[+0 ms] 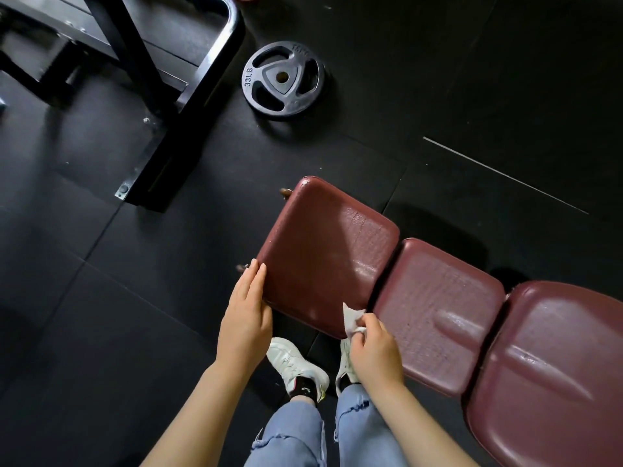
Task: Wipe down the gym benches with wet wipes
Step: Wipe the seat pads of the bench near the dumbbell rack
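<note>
A maroon padded gym bench [323, 244] with three cushion sections runs from the centre to the lower right, and its surface shines with wet patches. My left hand [246, 315] lies flat with straight fingers against the near left corner of the end cushion. My right hand [371, 348] pinches a crumpled white wet wipe [352, 320] against the near edge of that cushion, by the gap to the middle cushion [438, 308].
A black 33 lb weight plate [283, 79] lies on the dark rubber floor behind the bench. A black steel machine frame [175, 106] stands at the upper left. My white shoes [296, 365] and jeans are directly below the bench edge.
</note>
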A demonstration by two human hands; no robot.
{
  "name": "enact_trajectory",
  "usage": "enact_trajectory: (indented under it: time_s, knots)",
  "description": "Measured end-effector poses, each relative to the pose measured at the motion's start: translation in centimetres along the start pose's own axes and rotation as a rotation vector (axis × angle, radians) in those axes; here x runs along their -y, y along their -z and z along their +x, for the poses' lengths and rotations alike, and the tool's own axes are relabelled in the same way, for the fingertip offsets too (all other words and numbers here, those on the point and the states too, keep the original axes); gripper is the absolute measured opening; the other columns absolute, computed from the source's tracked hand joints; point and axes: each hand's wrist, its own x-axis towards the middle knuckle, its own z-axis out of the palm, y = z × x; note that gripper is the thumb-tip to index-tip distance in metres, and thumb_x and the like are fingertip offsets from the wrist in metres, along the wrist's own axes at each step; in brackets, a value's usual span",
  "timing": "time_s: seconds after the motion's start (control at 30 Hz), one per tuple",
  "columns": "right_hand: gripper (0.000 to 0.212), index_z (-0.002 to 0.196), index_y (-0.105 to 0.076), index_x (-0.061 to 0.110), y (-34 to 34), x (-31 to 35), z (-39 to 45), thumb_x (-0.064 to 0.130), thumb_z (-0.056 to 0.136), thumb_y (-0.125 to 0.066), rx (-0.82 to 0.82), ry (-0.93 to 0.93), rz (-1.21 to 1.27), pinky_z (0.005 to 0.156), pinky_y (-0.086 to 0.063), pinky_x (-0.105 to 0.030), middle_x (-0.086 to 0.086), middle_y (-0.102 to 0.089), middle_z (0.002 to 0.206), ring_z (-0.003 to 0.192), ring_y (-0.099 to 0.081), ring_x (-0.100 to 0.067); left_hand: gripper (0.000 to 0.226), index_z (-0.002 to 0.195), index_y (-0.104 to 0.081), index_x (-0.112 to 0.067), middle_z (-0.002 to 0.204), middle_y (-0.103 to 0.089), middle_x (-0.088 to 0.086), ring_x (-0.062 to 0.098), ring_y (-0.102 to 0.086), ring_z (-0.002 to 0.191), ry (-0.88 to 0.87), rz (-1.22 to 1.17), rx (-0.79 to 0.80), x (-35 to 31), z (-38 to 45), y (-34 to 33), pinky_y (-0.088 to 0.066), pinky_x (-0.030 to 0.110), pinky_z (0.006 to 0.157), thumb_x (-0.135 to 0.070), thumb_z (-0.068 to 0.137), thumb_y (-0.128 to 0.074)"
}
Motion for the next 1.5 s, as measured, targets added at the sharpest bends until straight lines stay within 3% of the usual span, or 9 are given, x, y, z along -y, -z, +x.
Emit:
enact_trajectory:
  time_s: [0.13,0.27,0.4,0.53,0.8,1.03,1.17,1.37,1.5]
  knots:
    - [0.018,0.103,-0.055,0.015,-0.1,2.1,-0.5,0.006,0.089,-0.047,-0.021,-0.121,0.081,0.065,-0.035,-0.032,-0.011,-0.065,0.102,0.089,-0.059,-0.034,0.049,0.141,-0.049,-0.023,0.147,-0.044,-0.012,-0.001,-0.039,0.134,0.217,-0.447,-0.028,-0.2,0.8,1.4,-0.031,0.027,0.115,-0.001,0.099,-0.038]
    - [0.018,0.104,-0.058,0.018,-2.1,8.5,-0.9,0.011,0.091,-0.048,0.041,0.18,0.061,0.072,-0.04,-0.037,-0.004,-0.065,0.105,0.096,-0.059,-0.031,0.038,0.135,-0.054,-0.022,0.13,-0.054,-0.014,-0.027,-0.047,0.102,0.384,-0.622,-0.065,-0.4,1.1,2.7,-0.035,-0.003,0.083,-0.012,0.105,-0.034]
    - [0.021,0.104,-0.059,0.015,-4.6,15.4,0.9,0.009,0.083,-0.058,-0.001,0.462,-0.06,0.07,-0.046,-0.035,-0.001,-0.063,0.091,0.082,-0.06,-0.024,0.036,0.133,-0.057,-0.025,0.129,-0.056,-0.016,-0.018,-0.048,0.107,0.432,-0.641,-0.04,0.6,0.9,3.1,-0.036,0.006,0.086,-0.018,0.105,-0.035]
    - [0.025,0.107,-0.06,0.015,-4.3,11.5,2.0,0.015,0.082,-0.056,-0.061,0.648,-0.221,0.062,-0.045,-0.035,0.002,-0.059,0.081,0.072,-0.055,-0.022,0.033,0.124,-0.06,-0.032,0.121,-0.06,-0.021,-0.013,-0.051,0.111,0.449,-0.642,0.004,1.2,0.5,3.3,-0.038,0.01,0.086,-0.023,0.105,-0.035]
    - [0.02,0.102,-0.063,0.011,0.2,-0.7,-1.1,0.005,0.085,-0.053,-0.061,0.094,-0.168,0.077,-0.048,-0.04,-0.006,-0.066,0.097,0.092,-0.06,-0.031,0.035,0.123,-0.062,-0.029,0.115,-0.063,-0.019,-0.013,-0.056,0.106,0.433,-0.628,0.046,1.1,0.8,3.3,-0.041,0.006,0.089,-0.021,0.105,-0.033]
    - [0.019,0.097,-0.062,0.014,-4.5,16.6,3.7,0.021,0.087,-0.047,-0.081,0.537,-0.013,0.07,-0.046,-0.038,-0.005,-0.063,0.084,0.078,-0.058,-0.028,0.037,0.105,-0.071,-0.029,0.099,-0.072,-0.018,-0.011,-0.063,0.096,0.47,-0.71,0.049,0.8,1.2,4.2,-0.043,0.002,0.073,-0.021,0.104,-0.034]
    - [0.011,0.09,-0.06,0.012,-5.1,15.8,4.5,0.019,0.084,-0.054,-0.17,0.769,-0.158,0.06,-0.044,-0.038,-0.004,-0.059,0.079,0.068,-0.054,-0.027,0.043,0.104,-0.074,-0.027,0.105,-0.073,-0.011,-0.003,-0.064,0.1,0.528,-0.719,0.064,1.6,1.6,4.3,-0.045,0.015,0.083,-0.03,0.104,-0.03]
    - [0.02,0.1,-0.062,0.014,-0.6,2.3,0.6,0.021,0.088,-0.047,-0.124,0.246,-0.225,0.071,-0.046,-0.04,-0.001,-0.064,0.084,0.078,-0.058,-0.026,0.044,0.118,-0.07,-0.028,0.113,-0.068,-0.02,-0.02,-0.055,0.103,0.456,-0.603,0.14,1.5,1.6,4.3,-0.037,-0.004,0.077,-0.02,0.102,-0.03]
    - [0.023,0.09,-0.063,0.011,-2.3,7.0,2.0,0.015,0.08,-0.043,-0.229,0.14,-0.134,0.067,-0.047,-0.038,-0.007,-0.065,0.08,0.074,-0.058,-0.031,0.041,0.119,-0.069,-0.026,0.117,-0.067,-0.017,-0.018,-0.055,0.103,0.461,-0.567,0.148,2.1,2.1,4.6,-0.037,0.001,0.08,-0.021,0.103,-0.031]
